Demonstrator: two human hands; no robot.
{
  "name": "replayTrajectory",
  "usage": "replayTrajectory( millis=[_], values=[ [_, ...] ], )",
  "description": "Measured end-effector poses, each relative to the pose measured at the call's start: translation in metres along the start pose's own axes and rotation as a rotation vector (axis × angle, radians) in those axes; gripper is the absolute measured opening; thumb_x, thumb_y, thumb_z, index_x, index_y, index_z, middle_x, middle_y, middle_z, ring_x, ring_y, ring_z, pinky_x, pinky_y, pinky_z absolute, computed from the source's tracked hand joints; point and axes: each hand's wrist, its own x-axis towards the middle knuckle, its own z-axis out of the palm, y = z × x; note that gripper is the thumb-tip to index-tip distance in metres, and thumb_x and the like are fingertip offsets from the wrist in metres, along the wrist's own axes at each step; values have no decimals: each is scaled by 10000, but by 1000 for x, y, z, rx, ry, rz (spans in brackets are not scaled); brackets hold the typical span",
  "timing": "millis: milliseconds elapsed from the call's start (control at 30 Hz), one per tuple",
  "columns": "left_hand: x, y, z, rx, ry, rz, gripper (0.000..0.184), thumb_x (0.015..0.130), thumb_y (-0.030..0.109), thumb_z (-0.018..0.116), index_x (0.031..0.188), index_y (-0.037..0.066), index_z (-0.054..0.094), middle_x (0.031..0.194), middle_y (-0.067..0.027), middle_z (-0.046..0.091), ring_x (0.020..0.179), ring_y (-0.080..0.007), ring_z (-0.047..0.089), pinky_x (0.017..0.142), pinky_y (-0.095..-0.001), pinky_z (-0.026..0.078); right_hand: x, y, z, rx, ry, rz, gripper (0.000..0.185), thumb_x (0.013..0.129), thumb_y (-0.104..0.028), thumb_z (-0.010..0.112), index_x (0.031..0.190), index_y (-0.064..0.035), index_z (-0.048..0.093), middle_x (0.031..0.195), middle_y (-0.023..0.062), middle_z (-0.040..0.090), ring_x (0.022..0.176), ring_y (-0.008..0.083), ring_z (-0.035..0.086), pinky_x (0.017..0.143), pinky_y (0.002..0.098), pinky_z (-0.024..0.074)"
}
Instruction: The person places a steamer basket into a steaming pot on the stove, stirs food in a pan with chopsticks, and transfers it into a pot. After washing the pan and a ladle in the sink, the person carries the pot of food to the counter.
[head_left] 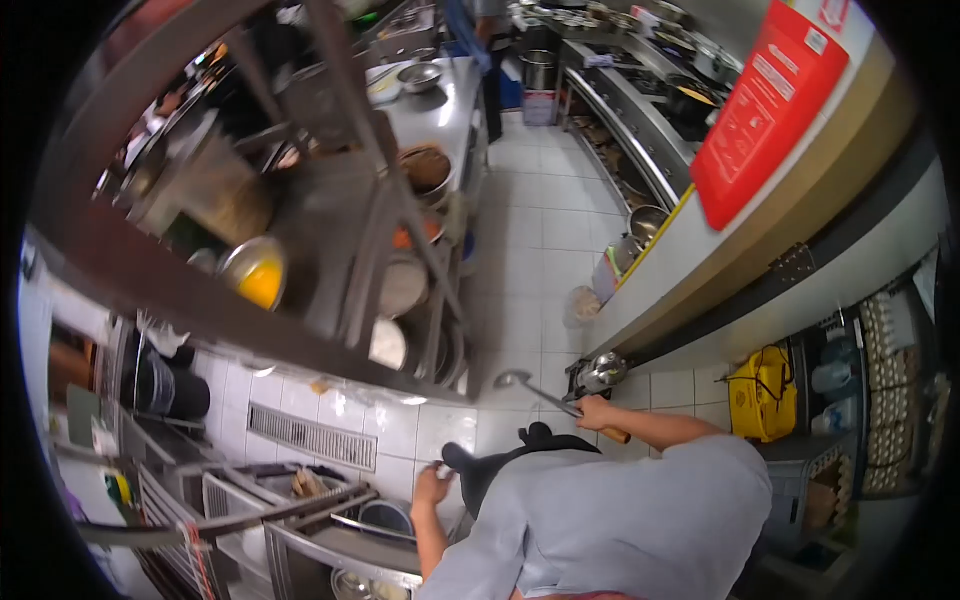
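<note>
My right hand (597, 412) is wrapped round the handle of a metal ladle (545, 396). The ladle's bowl points left and away, over the tiled floor, and the brown end of its handle sticks out behind my fist. My left hand (432, 486) hangs low beside my dark trousers, fingers loosely bent and apart, with nothing visible in it. Nearest to that hand is a metal rack (345, 535) with a dark round container (387, 517) on it. A shiny metal vessel (604, 371) stands just beyond my right hand.
A steel counter and shelf unit (330, 210) on the left holds bowls, one with yellow contents (262, 283). Stoves (640, 85) line the far right. A red panel (770, 110) hangs on the wall edge. A yellow bucket (762, 395) and egg trays (885, 400) are at right.
</note>
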Motion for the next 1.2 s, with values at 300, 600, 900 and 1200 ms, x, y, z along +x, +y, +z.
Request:
replayTrajectory(
  millis=[300, 600, 900, 1200],
  values=[
    [175, 261, 25, 14, -408, 441, 410, 888, 347, 626, 1144, 27, 630, 1094, -208, 665, 1040, -377, 625, 897, -430, 495, 85, 95, -100, 1016, 1126, 388, 645, 838, -120, 557, 1432, -33, 319, 1050, 218, 572, 887, 328, 562, 777, 400, 461],
    [501, 330, 125, 66, -377, 258, 361, 823, 323, 663, 1047, 42, 697, 1091, -185, 683, 1060, -353, 633, 930, -411, 486, 167, 244, -267, 1152, 1508, 589, 492, 845, -89, 556, 1314, -21, 422, 887, 143, 624, 663, 225, 619, 601, 342, 526],
    [695, 510, 68, 320, -510, 474, 411, 828, 352, 603, 1008, -6, 695, 1081, -222, 670, 1017, -389, 634, 896, -456, 499, 148, 338, -384, 1929, 1460, 522, 371, 873, -202, 621, 1212, -65, 555, 1017, 134, 552, 924, 248, 584, 760, 409, 535],
    [858, 609, 15, -31, -396, 450, 417, 854, 368, 616, 1107, 39, 655, 1052, -190, 690, 999, -346, 651, 874, -431, 507, 206, 350, -526, 221, 1597, 1189, 458, 728, -152, 668, 1183, -130, 625, 1445, 236, 373, 1323, 405, 372, 1086, 509, 303]
  ],
)
